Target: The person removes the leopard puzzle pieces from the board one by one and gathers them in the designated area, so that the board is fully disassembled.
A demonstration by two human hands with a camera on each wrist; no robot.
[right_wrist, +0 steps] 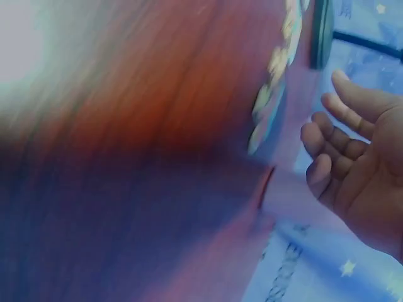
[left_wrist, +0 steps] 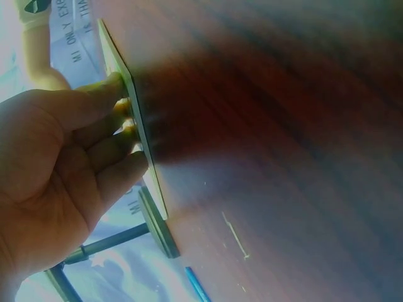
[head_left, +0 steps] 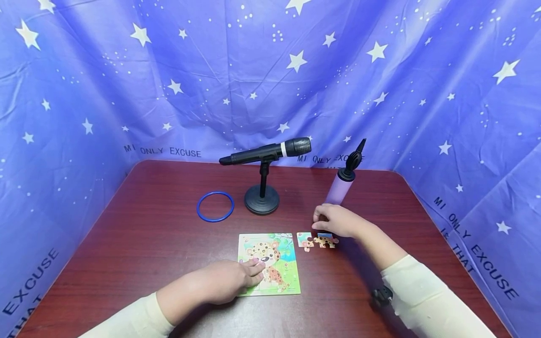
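Note:
A square jigsaw puzzle [head_left: 289, 279] with a cartoon spotted animal on a green and blue ground lies flat on the table. My left hand [head_left: 228, 280] rests on its left part, fingers extended; the left wrist view shows that hand's fingertips [left_wrist: 140, 165] touching the board's face. Right of the board lie loose puzzle pieces, one with a pale corner [head_left: 303, 238] and a spotted one [head_left: 324, 242]. Just above them hovers my right hand [head_left: 338, 219]. Its fingers [right_wrist: 315, 135] are loosely bent, with nothing between them in the right wrist view.
Behind the board a black microphone [head_left: 253, 155] sits on a round-based stand [head_left: 262, 202]. To its left lies a blue ring [head_left: 198, 212]. A purple hand pump with a black nozzle [head_left: 339, 188] stands beyond my right hand. Starry blue curtains [head_left: 236, 70] surround the dark red table [head_left: 139, 225].

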